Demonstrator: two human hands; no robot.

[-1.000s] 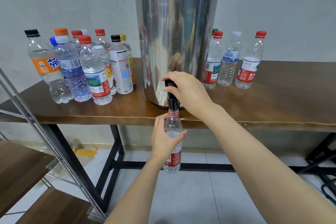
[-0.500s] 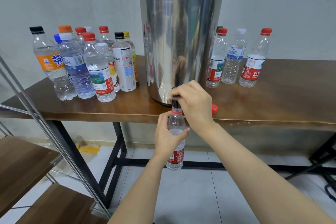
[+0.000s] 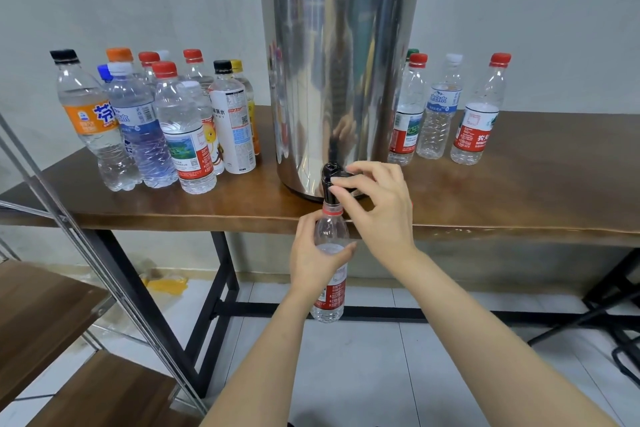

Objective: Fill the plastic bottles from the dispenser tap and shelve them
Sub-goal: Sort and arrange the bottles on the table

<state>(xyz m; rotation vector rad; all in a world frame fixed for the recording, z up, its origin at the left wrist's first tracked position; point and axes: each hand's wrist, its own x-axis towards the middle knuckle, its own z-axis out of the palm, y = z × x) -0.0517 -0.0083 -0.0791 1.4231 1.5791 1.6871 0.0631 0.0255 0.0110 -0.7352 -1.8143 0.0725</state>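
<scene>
A tall steel dispenser (image 3: pixel 337 80) with a black lid stands on the wooden table (image 3: pixel 519 191). Its black tap (image 3: pixel 329 184) juts over the table's front edge. My left hand (image 3: pixel 317 256) grips a clear uncapped bottle (image 3: pixel 330 298) with a red label, holding its mouth right under the spout. Water stands high in the bottle, near its shoulder. My right hand (image 3: pixel 375 208) pinches the tap's lever with curled fingers.
Several capped bottles (image 3: pixel 183 128) cluster on the table left of the dispenser, and three more (image 3: pixel 440 114) stand to its right. A metal-framed shelf with wooden boards (image 3: pixel 41 319) rises at the lower left. Tiled floor lies below the table.
My right hand slid from covering the tap's top to its right side, fingers now pinching the lever. The bottle stays under the spout. The red cap on the table is now hidden.
</scene>
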